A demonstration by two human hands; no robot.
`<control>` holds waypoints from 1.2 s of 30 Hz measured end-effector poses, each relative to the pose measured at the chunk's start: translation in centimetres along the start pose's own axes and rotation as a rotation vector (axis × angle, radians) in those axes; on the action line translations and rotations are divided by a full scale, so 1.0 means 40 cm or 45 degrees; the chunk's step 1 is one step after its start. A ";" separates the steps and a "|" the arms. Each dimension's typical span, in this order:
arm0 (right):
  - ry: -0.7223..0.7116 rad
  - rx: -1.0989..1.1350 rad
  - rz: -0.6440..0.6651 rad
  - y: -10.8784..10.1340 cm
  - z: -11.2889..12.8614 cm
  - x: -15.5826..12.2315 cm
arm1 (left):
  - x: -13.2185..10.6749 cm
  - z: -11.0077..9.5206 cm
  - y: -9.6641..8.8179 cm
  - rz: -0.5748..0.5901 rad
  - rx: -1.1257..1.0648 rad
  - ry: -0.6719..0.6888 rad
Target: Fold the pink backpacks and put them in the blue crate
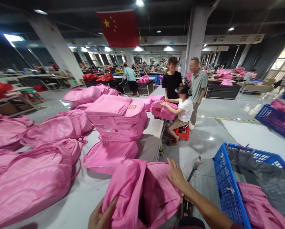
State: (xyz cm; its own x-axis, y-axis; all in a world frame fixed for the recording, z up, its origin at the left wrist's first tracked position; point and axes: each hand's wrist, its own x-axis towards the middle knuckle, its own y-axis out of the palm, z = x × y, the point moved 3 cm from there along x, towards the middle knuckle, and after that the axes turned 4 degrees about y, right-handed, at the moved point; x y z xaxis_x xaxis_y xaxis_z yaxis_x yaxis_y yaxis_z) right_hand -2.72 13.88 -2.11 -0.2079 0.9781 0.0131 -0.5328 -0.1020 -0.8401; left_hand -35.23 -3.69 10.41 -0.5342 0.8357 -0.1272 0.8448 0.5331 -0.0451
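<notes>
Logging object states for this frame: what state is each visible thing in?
Front pink bag: open, mouth gaping
Left hand: against the bag's left side, grip partly hidden
Right hand: on the bag's right edge, fingers extended
Pink bag stack: piled up
Near blue crate: open-topped, partly filled
Red stool: occupied
Flag: hanging, spread

We see the left hand (101,213) and the open pink bag (126,190) cropped by the bottom edge, the bag's deep inside lost in shadow. The blue crate (231,194) leaves our view at the right and bottom, its pink contents (258,203) cut off too. We cannot read the red label (132,107) or sort the distant clutter (104,68).
</notes>
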 end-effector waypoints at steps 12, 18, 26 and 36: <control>-1.334 -0.059 -0.788 -0.369 0.218 -0.082 | 0.149 -0.244 0.393 1.086 0.164 0.057; -0.781 -0.038 -0.810 -0.406 0.053 -0.195 | 0.133 -0.134 0.551 1.100 0.246 0.282; -0.179 -0.398 -1.007 -0.478 -0.214 -0.316 | -0.059 0.170 0.772 1.128 0.667 1.140; 0.107 -0.088 -0.625 -0.493 -0.446 -0.190 | 0.057 0.234 1.033 1.176 0.536 0.804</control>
State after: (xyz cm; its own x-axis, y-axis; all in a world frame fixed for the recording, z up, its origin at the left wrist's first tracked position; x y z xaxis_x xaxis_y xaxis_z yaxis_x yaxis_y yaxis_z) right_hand 23.99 11.69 4.69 0.1220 0.9192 0.3743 -0.4947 0.3833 -0.7800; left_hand -1.27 19.00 -1.02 0.4596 0.8600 0.2216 0.7978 -0.2901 -0.5285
